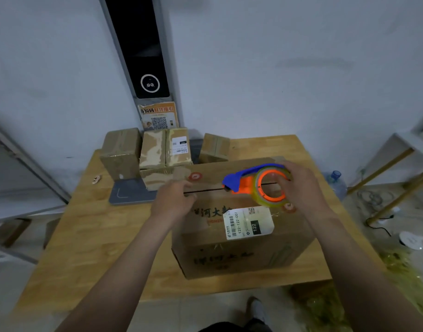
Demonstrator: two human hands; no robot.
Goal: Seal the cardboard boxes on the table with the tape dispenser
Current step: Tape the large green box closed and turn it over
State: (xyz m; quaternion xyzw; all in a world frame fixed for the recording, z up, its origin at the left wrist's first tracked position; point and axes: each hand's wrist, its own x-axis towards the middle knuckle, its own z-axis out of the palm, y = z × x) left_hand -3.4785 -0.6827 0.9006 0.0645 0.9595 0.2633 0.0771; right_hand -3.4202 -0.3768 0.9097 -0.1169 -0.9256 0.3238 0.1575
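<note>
Right hand [301, 188] grips the tape dispenser [251, 182] over the seam of the front box [229, 257]; left hand [173, 200] rests at the seam's end (its fingers are unclear). If the flaps gape, tape may wrinkle

The left hand [172, 202] and right hand [304, 185] are bare, as are both forearms [124, 259]. At bottom centre show dark trousers [229, 327] and a pale shoe [257, 307].

Light wooden desk [85, 236]. Under the left hand [174, 202] and right hand [301, 185], a large cardboard box [229, 255] standing on the boards. Just beyond the left hand, a flat grey platform [131, 195] bearing small taped boxes [120, 152]; farther left, a small pale scrap [96, 179].
</note>
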